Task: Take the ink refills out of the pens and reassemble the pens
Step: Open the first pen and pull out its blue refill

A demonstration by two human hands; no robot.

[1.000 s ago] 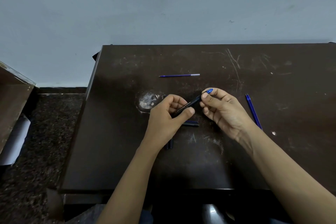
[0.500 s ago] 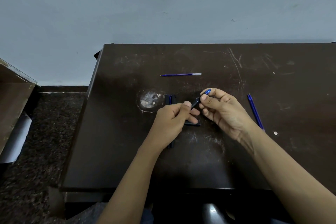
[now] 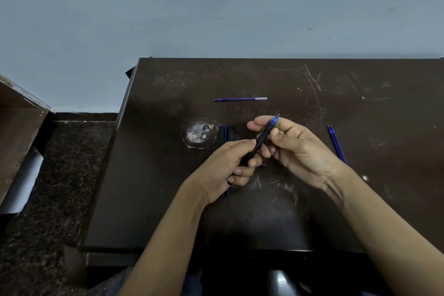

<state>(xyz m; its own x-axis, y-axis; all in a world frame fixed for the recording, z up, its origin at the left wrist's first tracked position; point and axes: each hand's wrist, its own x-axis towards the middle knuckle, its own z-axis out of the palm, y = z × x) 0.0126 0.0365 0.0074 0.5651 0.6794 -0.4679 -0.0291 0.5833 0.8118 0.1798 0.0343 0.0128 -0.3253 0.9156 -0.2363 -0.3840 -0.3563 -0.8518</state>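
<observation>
As left hand (image 3: 223, 170) draws back — more of pen (image 3: 262, 139) shows.

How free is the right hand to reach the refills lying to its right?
Probably yes, once it lets go: the right hand pinches the pen, but the refills lie uncovered on the table beside its wrist, nothing between.

Scratched dark table (image 3: 360, 108) against pale blue-grey wall (image 3: 216, 7)

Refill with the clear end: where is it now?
Head view: the refill lies flat on the table, beyond the held pen and up-right of the pale round scuff.
</observation>
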